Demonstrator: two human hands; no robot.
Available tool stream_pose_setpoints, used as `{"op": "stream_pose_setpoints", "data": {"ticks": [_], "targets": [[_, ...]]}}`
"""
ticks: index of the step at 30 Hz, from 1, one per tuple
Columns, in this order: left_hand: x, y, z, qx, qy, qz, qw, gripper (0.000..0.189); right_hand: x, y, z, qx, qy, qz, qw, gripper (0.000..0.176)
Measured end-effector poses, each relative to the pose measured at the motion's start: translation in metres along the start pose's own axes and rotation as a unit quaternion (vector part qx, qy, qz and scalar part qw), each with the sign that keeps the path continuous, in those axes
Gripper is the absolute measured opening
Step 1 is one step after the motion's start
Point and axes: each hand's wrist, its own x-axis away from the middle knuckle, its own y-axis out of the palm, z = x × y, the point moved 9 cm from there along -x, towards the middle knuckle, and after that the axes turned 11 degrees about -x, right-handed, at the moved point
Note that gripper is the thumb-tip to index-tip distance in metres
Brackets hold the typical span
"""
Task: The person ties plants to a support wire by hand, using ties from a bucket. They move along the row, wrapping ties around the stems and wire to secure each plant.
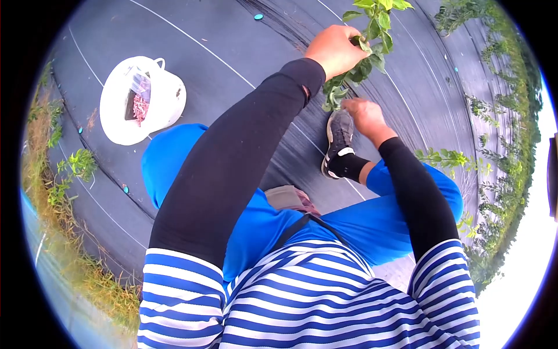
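The leafy plant [375, 29] rising from the black ground fabric [232, 35] is steadied high up by the left hand [334, 49], which is closed around its stem. This leaves the lower leaves free to be pinched, apparently, by the curled right hand [365, 115]. A white bucket [168, 99] is set well apart.

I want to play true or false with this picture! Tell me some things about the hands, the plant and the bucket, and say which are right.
1. The left hand grips the leafy plant. True.
2. The white bucket lies upside down. False: its open top faces up, with pink bits inside.
3. The right hand is in the bucket. False: it is at the plant's lower leaves, next to the shoe.
4. Black sheeting covers the ground. True.
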Motion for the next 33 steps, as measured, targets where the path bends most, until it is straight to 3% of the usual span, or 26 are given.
{"op": "stream_pose_setpoints", "data": {"ticks": [10, 13, 16, 18, 21, 26, 28, 33], "targets": [[0.003, -0.003, -0.002, 0.010, 0.012, 0.007, 1.000, 0.031, 0.019, 0.033, -0.064, 0.176, -0.076, -0.031, 0.981, 0.014], [0.005, 0.003, -0.001, 0.031, 0.006, -0.014, 0.999, 0.030, 0.011, 0.036, -0.072, 0.151, -0.030, -0.054, 0.987, 0.014], [0.009, 0.013, 0.003, 0.020, 0.009, -0.044, 0.999, 0.029, -0.003, 0.031, -0.078, 0.031, 0.049, -0.025, 0.998, 0.015], [0.011, 0.019, 0.011, -0.001, 0.033, -0.057, 0.998, 0.029, -0.011, 0.015, -0.069, -0.117, 0.164, 0.101, 0.974, 0.015], [0.015, 0.022, 0.016, -0.026, 0.023, -0.080, 0.996, 0.029, -0.015, 0.011, -0.068, -0.167, 0.217, 0.172, 0.946, 0.016], [0.020, 0.025, 0.023, -0.065, 0.005, -0.120, 0.991, 0.025, -0.013, 0.021, -0.070, -0.172, 0.193, 0.125, 0.958, 0.020], [0.019, 0.028, 0.021, -0.075, 0.038, -0.111, 0.990, 0.028, -0.004, 0.027, -0.047, -0.237, 0.247, 0.160, 0.926, 0.020], [0.016, 0.027, 0.010, -0.011, 0.020, -0.106, 0.994, 0.029, 0.013, 0.023, -0.026, -0.241, 0.232, 0.206, 0.920, 0.015]]}}
